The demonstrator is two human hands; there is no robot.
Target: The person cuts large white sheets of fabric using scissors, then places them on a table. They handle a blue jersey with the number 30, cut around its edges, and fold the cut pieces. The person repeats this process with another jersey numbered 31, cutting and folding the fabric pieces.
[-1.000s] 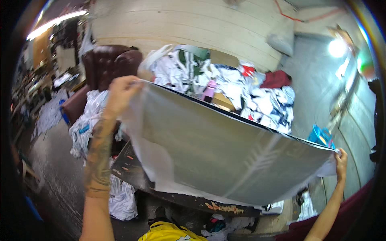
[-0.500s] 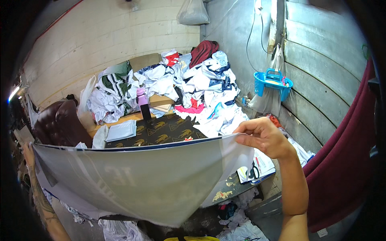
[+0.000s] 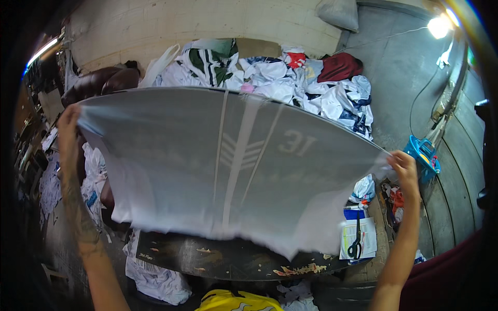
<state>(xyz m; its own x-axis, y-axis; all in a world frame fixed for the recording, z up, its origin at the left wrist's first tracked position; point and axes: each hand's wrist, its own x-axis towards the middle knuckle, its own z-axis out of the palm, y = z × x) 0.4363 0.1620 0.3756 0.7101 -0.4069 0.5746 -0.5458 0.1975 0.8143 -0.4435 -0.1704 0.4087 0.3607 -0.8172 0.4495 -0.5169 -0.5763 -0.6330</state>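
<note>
A wide, pale grey-white fabric panel [image 3: 181, 155] stretches across the middle of the view. Stripes, chevrons and printed marks show faintly through it. At its upper left corner my left hand [image 3: 69, 118] is closed on the edge. My right hand [image 3: 403, 165] pinches the upper right corner. Between them the dark top edge runs in a taut arc, while the lower edge hangs loose and blurred over the dark patterned table [image 3: 176, 254]. The fabric covers most of the tabletop. Black-handled scissors [image 3: 356, 244] lie on papers [image 3: 369, 233] at the table's right end.
Behind the fabric rises a heap of white and coloured cloth [image 3: 332, 98] along the wall. A brown padded chair [image 3: 93, 85] stands at the far left. On the right wall hangs a blue basket [image 3: 423, 155]. Loose white cloth [image 3: 155, 274] lies below the table's near edge.
Both hands have risen and the fabric is spread wider and higher, hiding the bottle and most of the tabletop. The view has shifted, bringing a bright lamp in at the upper right.
</note>
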